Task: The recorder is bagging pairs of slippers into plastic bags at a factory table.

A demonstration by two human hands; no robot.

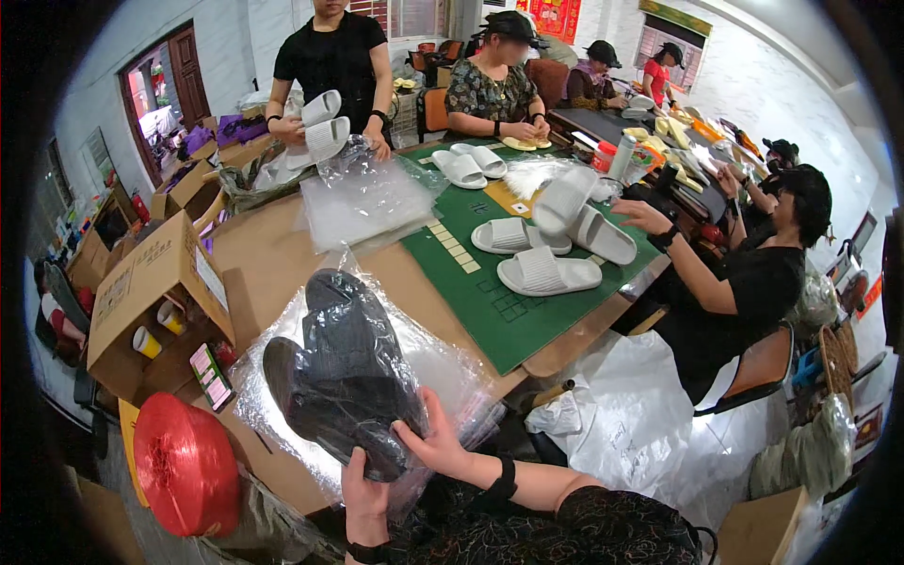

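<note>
A pair of black slides lies inside a clear plastic bag, held up over the near part of the table. My left hand grips the bagged slides at their near end, thumb on top and its other fingers hidden. On the right side, my right hand closes on the same slides through the film, thumb and fingers at the edge. Underneath lies a spread stack of clear plastic bags, which the slides partly cover.
A green mat carries several light grey slides. Farther off, a second bag stack lies near a standing person with grey slides. Left are an open carton, a phone and a red twine roll. Co-workers sit around the tables.
</note>
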